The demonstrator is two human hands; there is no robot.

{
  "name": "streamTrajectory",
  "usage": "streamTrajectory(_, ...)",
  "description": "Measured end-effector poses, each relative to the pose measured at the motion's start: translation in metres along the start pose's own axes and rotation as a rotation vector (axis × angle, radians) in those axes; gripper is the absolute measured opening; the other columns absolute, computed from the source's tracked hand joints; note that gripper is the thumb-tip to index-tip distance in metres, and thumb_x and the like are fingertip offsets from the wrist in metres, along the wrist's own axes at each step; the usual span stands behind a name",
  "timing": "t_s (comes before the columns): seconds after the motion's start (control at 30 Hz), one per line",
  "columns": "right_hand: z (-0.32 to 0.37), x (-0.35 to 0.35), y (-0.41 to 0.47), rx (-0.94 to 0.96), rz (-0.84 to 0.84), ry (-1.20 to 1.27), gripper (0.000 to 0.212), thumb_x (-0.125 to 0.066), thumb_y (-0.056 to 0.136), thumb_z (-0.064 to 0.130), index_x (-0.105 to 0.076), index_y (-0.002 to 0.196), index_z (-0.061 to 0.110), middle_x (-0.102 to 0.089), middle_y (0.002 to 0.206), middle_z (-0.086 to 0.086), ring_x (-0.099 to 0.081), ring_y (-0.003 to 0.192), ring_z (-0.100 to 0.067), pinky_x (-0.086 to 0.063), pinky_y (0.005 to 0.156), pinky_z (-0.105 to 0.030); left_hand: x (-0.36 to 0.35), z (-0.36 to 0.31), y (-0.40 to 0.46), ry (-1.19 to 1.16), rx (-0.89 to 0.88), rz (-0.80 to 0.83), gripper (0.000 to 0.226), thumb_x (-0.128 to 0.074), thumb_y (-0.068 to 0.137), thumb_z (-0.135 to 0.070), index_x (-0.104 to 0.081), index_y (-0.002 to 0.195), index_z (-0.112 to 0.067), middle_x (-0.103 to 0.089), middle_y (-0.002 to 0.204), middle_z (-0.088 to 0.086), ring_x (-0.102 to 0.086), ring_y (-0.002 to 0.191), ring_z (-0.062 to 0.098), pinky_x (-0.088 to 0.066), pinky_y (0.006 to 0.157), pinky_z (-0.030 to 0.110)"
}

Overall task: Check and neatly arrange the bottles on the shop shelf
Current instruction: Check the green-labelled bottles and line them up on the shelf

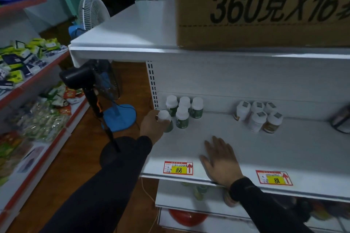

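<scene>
My left hand [154, 126] covers most of the green bottle [169, 126] I grip, so its label is hidden. The cardboard box [265, 9] runs off the top and right edges. A dark blurred object [341, 119] at the right edge is unidentifiable. Price tag [178, 168] small print is illegible.

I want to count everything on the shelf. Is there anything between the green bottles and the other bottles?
No. In the head view, only bare white shelf lies between the green-label bottles and the white bottles.
</scene>
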State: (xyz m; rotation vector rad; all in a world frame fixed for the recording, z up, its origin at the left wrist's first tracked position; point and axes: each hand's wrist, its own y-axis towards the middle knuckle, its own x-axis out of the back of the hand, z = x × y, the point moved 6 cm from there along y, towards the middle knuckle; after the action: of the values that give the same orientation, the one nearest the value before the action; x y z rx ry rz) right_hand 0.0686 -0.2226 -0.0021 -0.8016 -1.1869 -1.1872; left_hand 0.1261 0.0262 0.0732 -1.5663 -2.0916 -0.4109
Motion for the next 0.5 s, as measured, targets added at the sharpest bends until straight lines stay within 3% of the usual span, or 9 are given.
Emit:
streamTrajectory(0.13, -0.002, -0.001, -0.002, -0.033, 0.012, -0.002, 0.071, -0.015, 0.101, 0.054, -0.063, 0.129, 0.010, -0.056, 0.137, -0.023, -0.056, 0.122, -0.043, -0.044, 0.102, -0.057, -0.006, -0.009, 0.009, 0.030, -0.031, -0.010, 0.017, -0.065, 0.092, -0.018, -0.051, 0.101, -0.018, -0.055, 0.105, 0.001, -0.053, 0.100, 0.019, -0.043, 0.088, 0.030)
streamTrajectory(0.27, -0.001, 0.001, -0.003, -0.041, 0.021, -0.002, 0.070, -0.013, 0.101, 0.052, -0.063, 0.130, 0.012, -0.056, 0.138, -0.022, -0.056, 0.124, -0.041, -0.043, 0.103, -0.056, -0.010, -0.013, 0.022, 0.075, -0.027, -0.024, 0.022, -0.065, 0.091, -0.019, -0.058, 0.110, -0.009, -0.058, 0.103, 0.004, -0.054, 0.096, 0.021, -0.044, 0.086, 0.031)
streamTrajectory(0.4, -0.001, 0.001, -0.003, -0.036, -0.001, -0.009, 0.057, -0.033, 0.096, 0.047, -0.062, 0.131, 0.013, -0.055, 0.140, -0.020, -0.054, 0.127, -0.039, -0.042, 0.105, -0.054, -0.012, -0.014, 0.030, 0.091, -0.017, -0.020, 0.031, -0.065, 0.090, -0.020, -0.059, 0.118, -0.007, -0.059, 0.103, 0.006, -0.054, 0.093, 0.022, -0.042, 0.081, 0.029)
streamTrajectory(0.5, 0.000, 0.003, -0.004, -0.026, -0.021, -0.013, 0.056, -0.036, 0.094, 0.046, -0.062, 0.132, 0.014, -0.054, 0.140, -0.020, -0.053, 0.128, -0.039, -0.041, 0.106, -0.053, -0.014, -0.014, 0.030, 0.090, -0.032, -0.020, 0.030, -0.065, 0.090, -0.018, -0.059, 0.117, -0.007, -0.057, 0.100, 0.005, -0.053, 0.091, 0.022, -0.041, 0.079, 0.029)
